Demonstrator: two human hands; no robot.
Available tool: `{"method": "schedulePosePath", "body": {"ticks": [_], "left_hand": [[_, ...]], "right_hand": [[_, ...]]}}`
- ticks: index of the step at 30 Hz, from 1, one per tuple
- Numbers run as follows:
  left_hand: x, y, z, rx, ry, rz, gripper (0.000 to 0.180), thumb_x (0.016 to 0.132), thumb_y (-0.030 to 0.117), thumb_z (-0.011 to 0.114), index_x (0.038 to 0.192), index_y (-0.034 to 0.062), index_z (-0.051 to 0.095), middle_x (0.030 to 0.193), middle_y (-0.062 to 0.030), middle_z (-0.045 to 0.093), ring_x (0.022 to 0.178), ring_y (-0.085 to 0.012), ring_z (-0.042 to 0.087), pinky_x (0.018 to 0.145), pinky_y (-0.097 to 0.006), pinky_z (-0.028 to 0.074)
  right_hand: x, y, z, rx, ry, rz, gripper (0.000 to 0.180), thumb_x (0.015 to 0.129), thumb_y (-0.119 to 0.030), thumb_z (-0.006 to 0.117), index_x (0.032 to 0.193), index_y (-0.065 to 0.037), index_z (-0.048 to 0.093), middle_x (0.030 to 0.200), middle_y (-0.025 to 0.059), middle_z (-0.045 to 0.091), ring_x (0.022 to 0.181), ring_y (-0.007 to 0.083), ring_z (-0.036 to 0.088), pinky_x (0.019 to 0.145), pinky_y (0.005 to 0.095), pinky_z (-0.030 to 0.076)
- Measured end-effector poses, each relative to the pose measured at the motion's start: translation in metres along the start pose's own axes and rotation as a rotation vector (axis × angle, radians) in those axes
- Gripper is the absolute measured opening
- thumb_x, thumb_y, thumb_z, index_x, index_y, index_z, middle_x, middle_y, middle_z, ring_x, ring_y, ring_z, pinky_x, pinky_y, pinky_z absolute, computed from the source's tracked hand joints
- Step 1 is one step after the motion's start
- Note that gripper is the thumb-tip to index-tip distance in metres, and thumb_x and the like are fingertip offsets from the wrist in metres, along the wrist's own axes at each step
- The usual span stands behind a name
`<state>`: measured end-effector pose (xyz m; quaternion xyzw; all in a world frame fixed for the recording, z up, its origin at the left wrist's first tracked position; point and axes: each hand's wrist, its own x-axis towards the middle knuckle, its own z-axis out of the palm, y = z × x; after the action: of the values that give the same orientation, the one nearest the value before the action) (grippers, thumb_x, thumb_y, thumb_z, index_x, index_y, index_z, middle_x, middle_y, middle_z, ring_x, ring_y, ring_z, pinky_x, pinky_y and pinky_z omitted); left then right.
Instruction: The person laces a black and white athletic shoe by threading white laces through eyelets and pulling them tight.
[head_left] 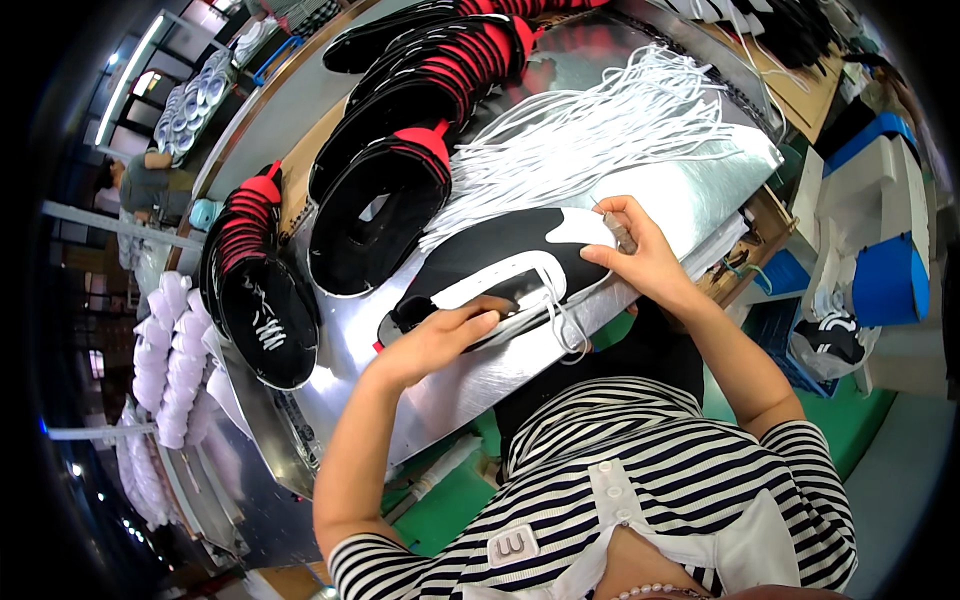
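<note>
A black shoe upper (pixel 475 250) with white trim lies across the near part of the metal table in front of me. My left hand (pixel 440 345) is closed on its near side, with the fingertips in by the lacing edge. At the white-tipped right end, my right hand (pixel 645 255) is closed around a small tool with a stubby brown handle (pixel 620 233), thumb against the upper. The tool's working tip is too small to make out clearly. From the upper's near edge a white shoelace (pixel 568 335) hangs in a loose loop.
Many loose white shoelaces (pixel 600 130) spread over the metal table (pixel 345 345) behind the upper. Nested black uppers with red linings (pixel 380 220) stand behind on the left, beside another such row (pixel 265 310). A blue crate (pixel 790 340) stands at right.
</note>
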<state>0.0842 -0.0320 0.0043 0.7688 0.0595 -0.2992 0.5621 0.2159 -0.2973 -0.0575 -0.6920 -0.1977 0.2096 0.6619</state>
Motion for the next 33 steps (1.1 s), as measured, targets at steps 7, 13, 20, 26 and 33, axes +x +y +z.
{"method": "schedulePosePath", "body": {"ticks": [7,13,20,26,33], "left_hand": [[0.040,0.003,0.021,-0.408,-0.003,-0.270,0.023,0.093,0.027,0.067,0.103,0.0071,0.069,0.093,0.0011,0.064,0.085,-0.0063,0.055,0.079,-0.021,0.044],[0.049,-0.006,0.026,-0.291,0.019,-0.141,0.015,0.089,0.018,0.068,0.097,0.0063,0.071,0.089,-0.0006,0.067,0.082,-0.0091,0.059,0.075,-0.024,0.047],[0.039,-0.025,0.017,-0.015,0.367,0.190,0.015,0.089,0.015,0.067,0.091,0.0001,0.070,0.082,-0.0041,0.069,0.075,-0.0121,0.062,0.073,-0.026,0.048],[0.042,0.008,0.025,-0.374,0.311,-0.081,0.015,0.086,0.011,0.073,0.095,-0.0001,0.073,0.088,-0.0039,0.070,0.081,-0.0096,0.061,0.076,-0.024,0.048],[0.008,-0.007,0.012,0.655,0.840,0.331,0.005,0.084,0.005,0.068,0.083,-0.0002,0.067,0.078,-0.0091,0.065,0.074,-0.0154,0.059,0.069,-0.027,0.046]], "right_hand": [[-0.008,0.003,0.012,-0.075,0.007,-0.020,0.050,0.083,-0.016,0.078,0.121,-0.004,0.048,0.107,0.0105,0.064,0.098,0.0154,0.060,0.084,0.0283,0.049],[-0.010,0.013,0.017,-0.111,0.041,-0.015,0.047,0.084,-0.022,0.077,0.117,-0.003,0.050,0.102,0.0109,0.065,0.096,0.0152,0.060,0.082,0.0281,0.048],[-0.012,0.011,0.007,0.080,0.076,0.230,0.036,0.088,-0.021,0.073,0.114,-0.009,0.052,0.091,0.0056,0.063,0.080,0.0077,0.057,0.064,0.0210,0.044],[-0.015,0.009,0.011,0.060,0.076,0.243,0.035,0.088,-0.021,0.073,0.113,-0.010,0.052,0.092,0.0044,0.061,0.081,0.0085,0.057,0.063,0.0218,0.045],[-0.015,0.014,0.012,0.389,0.136,0.224,0.038,0.085,-0.014,0.076,0.111,-0.005,0.051,0.096,0.0086,0.063,0.085,0.0101,0.060,0.071,0.0236,0.049]]}}
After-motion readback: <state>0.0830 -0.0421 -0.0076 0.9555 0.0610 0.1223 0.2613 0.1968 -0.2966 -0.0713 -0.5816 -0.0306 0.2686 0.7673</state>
